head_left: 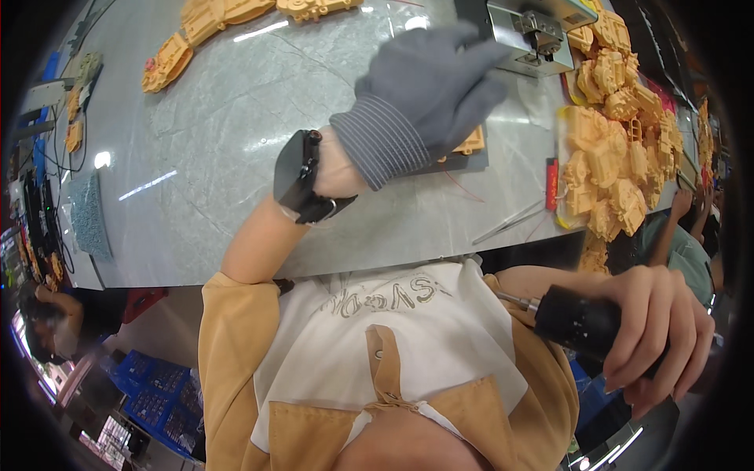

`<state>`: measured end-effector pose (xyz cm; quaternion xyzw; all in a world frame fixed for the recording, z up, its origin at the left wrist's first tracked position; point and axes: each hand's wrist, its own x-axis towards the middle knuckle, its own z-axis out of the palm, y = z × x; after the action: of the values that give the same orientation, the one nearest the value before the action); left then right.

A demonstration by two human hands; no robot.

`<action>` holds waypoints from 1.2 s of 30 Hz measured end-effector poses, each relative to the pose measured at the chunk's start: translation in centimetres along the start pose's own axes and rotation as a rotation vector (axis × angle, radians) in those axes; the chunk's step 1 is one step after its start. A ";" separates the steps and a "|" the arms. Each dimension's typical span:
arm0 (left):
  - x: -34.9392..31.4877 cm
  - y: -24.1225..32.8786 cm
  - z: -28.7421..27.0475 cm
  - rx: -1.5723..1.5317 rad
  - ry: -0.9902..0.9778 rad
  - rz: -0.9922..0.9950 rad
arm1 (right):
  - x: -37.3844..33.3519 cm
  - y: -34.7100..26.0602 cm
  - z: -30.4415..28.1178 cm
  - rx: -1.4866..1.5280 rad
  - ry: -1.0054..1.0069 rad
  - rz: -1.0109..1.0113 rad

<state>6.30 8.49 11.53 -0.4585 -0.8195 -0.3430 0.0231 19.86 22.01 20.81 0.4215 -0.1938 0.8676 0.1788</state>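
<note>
My left hand, in a grey knit glove, hovers above the table with its fingers stretched out and apart. The fingertips are close to a silver metal box with a small mechanism on its front. Partly hidden beneath that hand, an orange-yellow plastic part lies on a dark block. My bare right hand is wrapped round a black electric screwdriver, held off the table's front edge at my right. Its thin metal bit points left, toward my body.
Many orange-yellow plastic parts are heaped at the right; more lie along the far left. Tweezers and a red-handled tool rest near the table's front edge. A blue textured mat lies left. Other people sit at both sides.
</note>
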 end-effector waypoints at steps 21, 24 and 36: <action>-1.0 -1.6 1.4 0.020 -0.324 -0.273 | 1.6 -2.1 -2.1 -0.305 -0.167 0.203; -2.4 -2.4 1.0 -0.142 -0.235 -0.335 | 2.0 -5.1 -5.8 -0.950 0.218 0.083; -4.5 -3.4 0.6 -0.372 -0.138 -0.417 | 4.7 0.3 -20.3 -1.420 0.640 -0.292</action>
<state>6.49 4.35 7.59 -0.2986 -0.8187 -0.4529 -0.1883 3.52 32.37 12.96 -0.0424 -0.5830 0.5834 0.5639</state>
